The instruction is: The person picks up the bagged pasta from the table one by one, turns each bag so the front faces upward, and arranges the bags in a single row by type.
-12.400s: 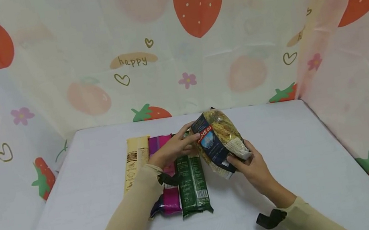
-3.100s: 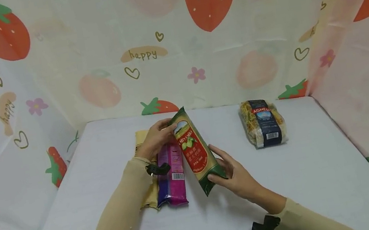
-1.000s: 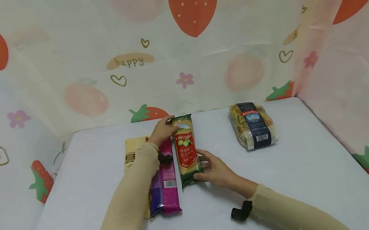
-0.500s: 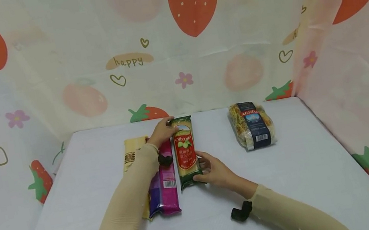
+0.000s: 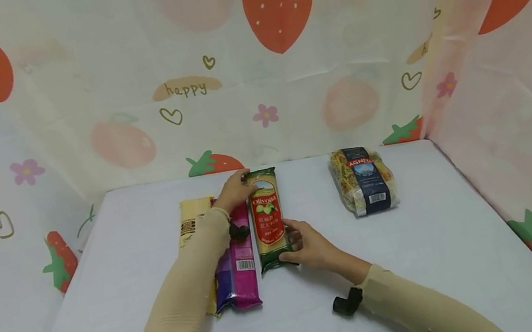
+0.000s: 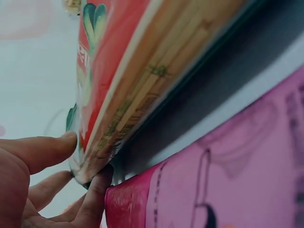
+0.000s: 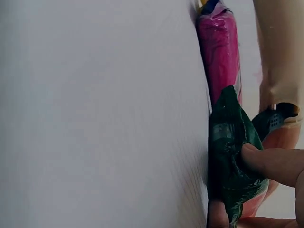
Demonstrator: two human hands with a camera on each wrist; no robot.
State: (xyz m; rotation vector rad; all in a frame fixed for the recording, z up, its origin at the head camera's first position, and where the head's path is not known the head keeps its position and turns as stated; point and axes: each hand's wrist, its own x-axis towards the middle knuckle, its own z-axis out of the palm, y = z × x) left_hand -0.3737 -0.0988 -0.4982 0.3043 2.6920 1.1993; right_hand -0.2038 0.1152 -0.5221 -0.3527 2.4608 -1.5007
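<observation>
Beige packet (image 5: 192,220), centre-left: largely hidden behind left forearm. Pink packet (image 5: 238,253): upper part covered likewise. Small label print illegible.

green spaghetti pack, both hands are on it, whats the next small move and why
Probably let go with both hands. The green spaghetti pack already lies flat on the table, label up, beside the pink pack. The left hand only holds its far end and the right hand its near end.
</observation>
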